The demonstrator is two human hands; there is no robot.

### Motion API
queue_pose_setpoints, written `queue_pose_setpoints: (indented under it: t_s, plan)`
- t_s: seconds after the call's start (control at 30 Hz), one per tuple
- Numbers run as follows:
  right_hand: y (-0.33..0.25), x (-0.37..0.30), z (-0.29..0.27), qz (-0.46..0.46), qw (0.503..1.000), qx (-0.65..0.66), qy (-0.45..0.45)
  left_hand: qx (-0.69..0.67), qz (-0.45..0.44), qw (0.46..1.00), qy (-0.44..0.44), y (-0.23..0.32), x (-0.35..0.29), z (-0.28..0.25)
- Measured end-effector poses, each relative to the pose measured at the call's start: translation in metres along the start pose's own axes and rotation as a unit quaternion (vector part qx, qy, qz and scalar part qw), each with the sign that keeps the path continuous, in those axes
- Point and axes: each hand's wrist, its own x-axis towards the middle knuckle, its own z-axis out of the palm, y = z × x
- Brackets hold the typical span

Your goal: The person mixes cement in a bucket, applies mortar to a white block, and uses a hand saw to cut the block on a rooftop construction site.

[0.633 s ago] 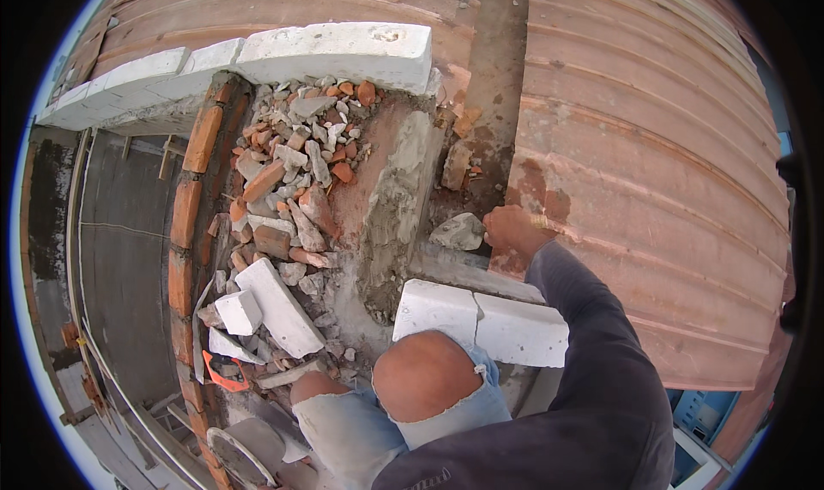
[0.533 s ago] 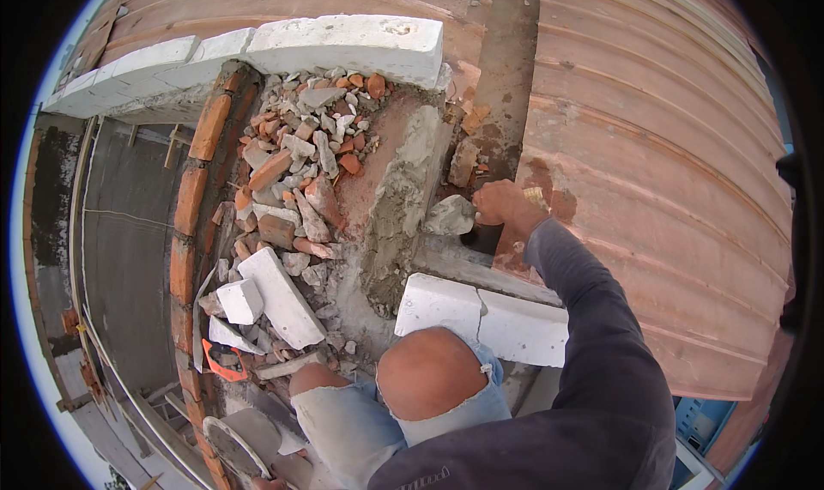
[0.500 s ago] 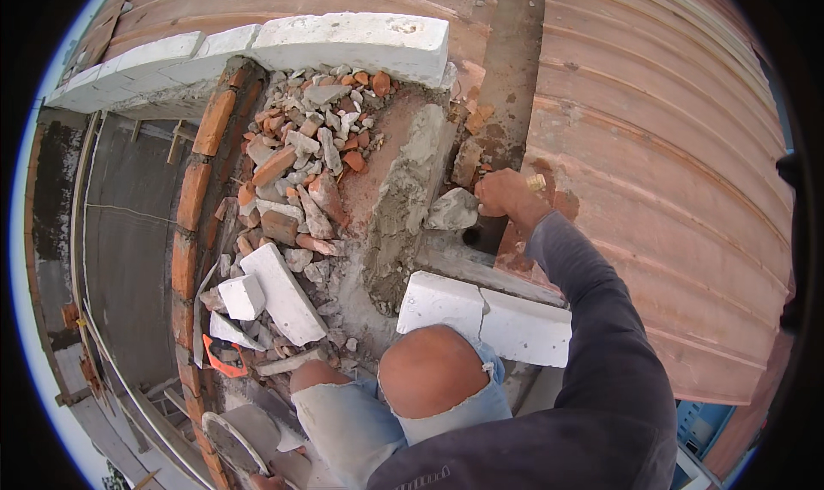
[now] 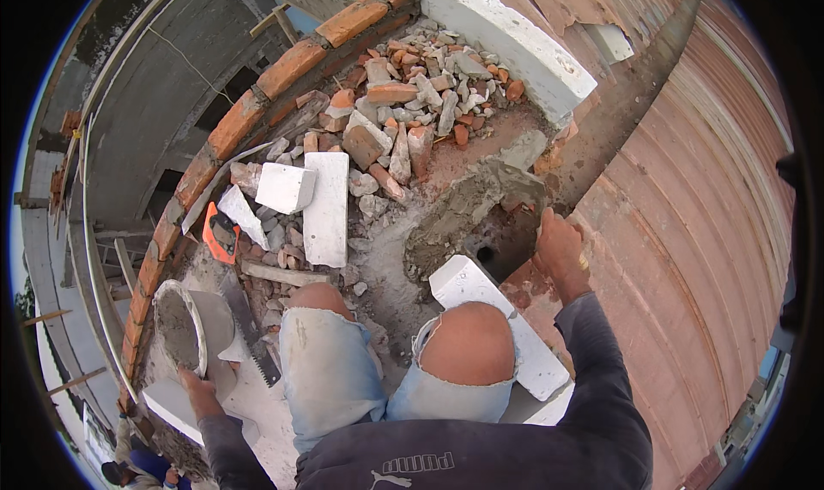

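Note:
My right hand (image 4: 560,251) is closed round what looks like a trowel, its handle mostly hidden in the fist. The grey, mortar-smeared blade (image 4: 520,186) lies against the wet mortar bed (image 4: 455,215), beside a recess with a dark round hole (image 4: 486,255). At the lower left my left hand (image 4: 199,394) grips the rim of a tilted bucket (image 4: 202,340) with grey mortar inside. Near my right knee lies a white block (image 4: 468,284), along the recess's near side.
Broken brick and stone rubble (image 4: 412,104) is piled ahead. White block pieces (image 4: 326,207) and a handsaw with an orange handle (image 4: 220,235) lie left. A brick edge (image 4: 232,125) borders a drop. Ribbed roofing sheets (image 4: 669,258) cover the right. Another person (image 4: 142,468) is far below.
The view has turned and shifted. My right hand has drawn back toward me, beside the recess, and the trowel blade now rests against the mortar. More of the bucket and my left hand shows.

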Motion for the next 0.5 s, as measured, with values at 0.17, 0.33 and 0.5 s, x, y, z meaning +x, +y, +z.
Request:
queue_pose_setpoints:
  t_s: [0.17, 0.33, 0.5]
  plan:
    - [-0.02, -0.071, -0.063, 0.02, 0.966, 0.246, 0.077, 0.009, 0.013, 1.0, 0.0, 0.002, 0.021, 0.0]
    - [-0.063, -0.184, -0.1, 0.078, 0.849, 0.515, -0.089, 0.373, 0.289, 0.881, -0.034, 0.001, 0.034, 0.023]
    - [-0.125, -0.273, -0.025, 0.063, 0.894, 0.441, -0.051, 0.65, 0.528, 0.544, -0.05, 0.011, 0.032, 0.02]
